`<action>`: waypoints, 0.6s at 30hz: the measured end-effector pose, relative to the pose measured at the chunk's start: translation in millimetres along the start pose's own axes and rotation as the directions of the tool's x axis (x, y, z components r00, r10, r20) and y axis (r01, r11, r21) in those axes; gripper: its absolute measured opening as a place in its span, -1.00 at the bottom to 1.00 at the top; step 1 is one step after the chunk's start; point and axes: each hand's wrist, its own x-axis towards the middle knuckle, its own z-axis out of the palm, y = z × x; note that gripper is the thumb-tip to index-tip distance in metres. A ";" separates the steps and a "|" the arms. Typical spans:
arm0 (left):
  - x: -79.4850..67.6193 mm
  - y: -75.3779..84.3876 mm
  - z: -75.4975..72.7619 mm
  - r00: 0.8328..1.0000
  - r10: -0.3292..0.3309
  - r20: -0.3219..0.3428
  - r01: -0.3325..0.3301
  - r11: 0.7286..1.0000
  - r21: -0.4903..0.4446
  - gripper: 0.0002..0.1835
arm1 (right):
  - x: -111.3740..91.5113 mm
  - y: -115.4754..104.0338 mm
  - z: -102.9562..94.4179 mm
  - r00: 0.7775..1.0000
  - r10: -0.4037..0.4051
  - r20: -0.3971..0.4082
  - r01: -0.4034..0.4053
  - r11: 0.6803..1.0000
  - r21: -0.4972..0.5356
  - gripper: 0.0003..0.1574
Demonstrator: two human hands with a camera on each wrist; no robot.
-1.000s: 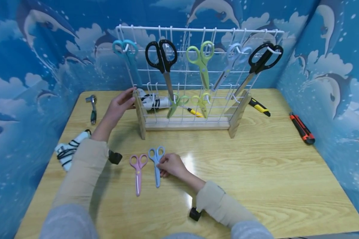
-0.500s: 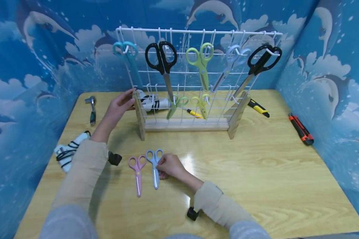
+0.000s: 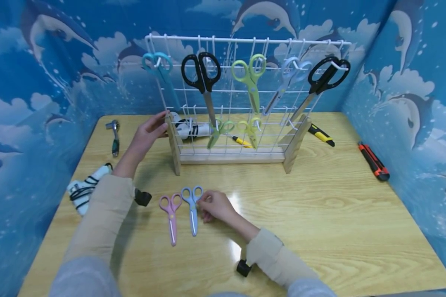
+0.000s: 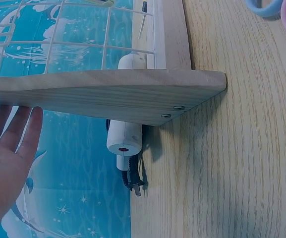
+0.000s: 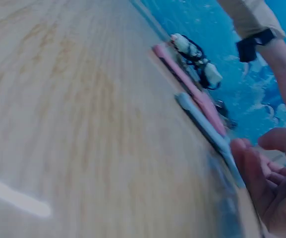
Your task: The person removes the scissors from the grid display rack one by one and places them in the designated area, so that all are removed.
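Observation:
In the head view, blue scissors (image 3: 193, 216) lie on the table beside pink scissors (image 3: 172, 225), blades toward the person. My right hand (image 3: 216, 206) is just right of the blue scissors, fingertips close to their handle. In the right wrist view a gap shows between thumb and forefinger, with nothing between them. My left hand (image 3: 148, 131) touches the wooden left side panel (image 4: 133, 91) of a white wire rack (image 3: 232, 158), its fingers fairly straight in the left wrist view. On the rack hang teal scissors (image 3: 165, 76), black scissors (image 3: 200, 74), green scissors (image 3: 251, 80) and several others.
Behind the rack lie a white corded tool (image 3: 186, 130) and a yellow-black cutter (image 3: 241, 142). A ratchet wrench (image 3: 115, 138) and another cord-wrapped tool (image 3: 83, 187) are at left. At right lie a yellow utility knife (image 3: 321, 135) and a red-black one.
The blue scissors have shifted slightly left and turned a little beside the pink pair. My right hand has let go of them and drawn slightly right. The left hand stays at the rack.

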 end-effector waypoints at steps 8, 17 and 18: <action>3.5 -7.2 -3.1 1.000 -0.004 0.000 0.004 1.000 -0.024 -0.48 | -7.5 -9.2 -53.9 0.981 -0.117 -0.156 0.120 0.993 0.010 -0.80; -1.7 2.3 0.5 1.000 -0.004 -0.001 0.004 1.000 -0.007 -0.47 | 10.8 0.2 -119.8 0.806 -0.259 -0.532 0.305 0.952 -0.003 -0.82; -1.2 2.2 0.6 1.000 -0.005 -0.002 0.005 1.000 -0.006 -0.47 | 13.1 -0.8 -125.2 0.770 -0.285 -0.571 0.326 0.945 -0.032 -0.82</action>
